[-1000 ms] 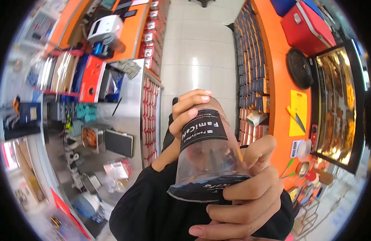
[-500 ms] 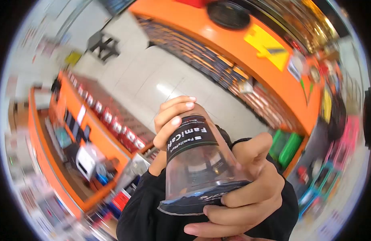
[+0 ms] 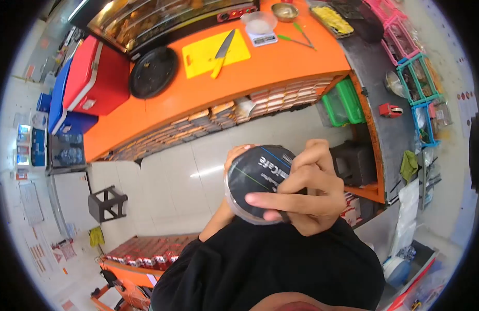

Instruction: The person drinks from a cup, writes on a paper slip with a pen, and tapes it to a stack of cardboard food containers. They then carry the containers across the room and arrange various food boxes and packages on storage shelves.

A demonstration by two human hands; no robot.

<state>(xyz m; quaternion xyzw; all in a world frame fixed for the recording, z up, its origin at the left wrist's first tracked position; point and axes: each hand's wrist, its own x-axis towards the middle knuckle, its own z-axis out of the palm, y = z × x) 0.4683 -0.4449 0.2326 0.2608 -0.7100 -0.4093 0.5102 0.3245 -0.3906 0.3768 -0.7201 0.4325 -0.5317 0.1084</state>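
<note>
A clear plastic cup (image 3: 230, 196) is tilted so that its black printed sealing film (image 3: 250, 173) faces me. My left hand (image 3: 236, 153) wraps around the cup's far left side, mostly hidden behind it. Over the right part of the film is my right hand (image 3: 314, 189), its fingers bent and one fingertip lying on the film. The rest of its grip at the cup's edge is partly hidden. Whatever is inside the cup cannot be seen from this angle.
An orange counter (image 3: 198, 96) carries a yellow cutting board (image 3: 198, 54) with a knife (image 3: 225, 49), a black round tray (image 3: 154, 72) and a red cooler (image 3: 94, 78). A dark stool (image 3: 107, 203) stands on the floor. Green crates (image 3: 343, 103) sit beneath the counter.
The cup has turned from a side view to its film-covered top facing me. My right hand has shifted onto the film. My view has swung toward the orange counter.
</note>
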